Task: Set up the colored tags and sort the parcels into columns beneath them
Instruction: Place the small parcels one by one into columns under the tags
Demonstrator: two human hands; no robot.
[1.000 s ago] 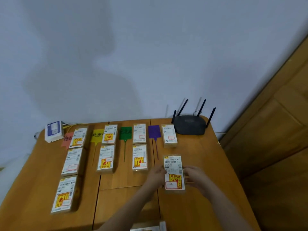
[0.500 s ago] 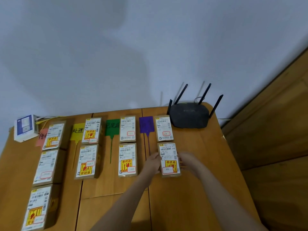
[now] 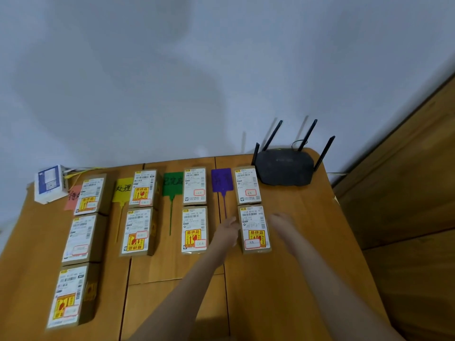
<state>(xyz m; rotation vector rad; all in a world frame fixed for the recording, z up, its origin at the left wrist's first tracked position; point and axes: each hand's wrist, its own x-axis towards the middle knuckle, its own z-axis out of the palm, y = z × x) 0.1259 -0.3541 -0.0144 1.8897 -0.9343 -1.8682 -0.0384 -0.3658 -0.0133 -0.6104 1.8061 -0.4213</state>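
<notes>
Four tags lie along the back of the wooden table [image 3: 295,279]: a red tag [image 3: 72,196], a yellow tag [image 3: 123,189], a green tag [image 3: 172,184] and a purple tag [image 3: 221,179]. Labelled cardboard parcels sit in columns to the right of each tag. The second parcel of the purple column [image 3: 253,228] lies flat just below the first parcel [image 3: 246,184]. My left hand [image 3: 227,231] touches its left side and my right hand [image 3: 282,223] hovers at its right side, fingers straight.
A black router [image 3: 285,166] with several antennas stands at the table's back right corner. A white and blue box [image 3: 49,183] with yellow cable sits at the back left. A wooden door or cabinet [image 3: 406,180] rises to the right.
Both hands slid the parcel away from me up under the first parcel beside the purple tag. My right hand has now come off its side.
</notes>
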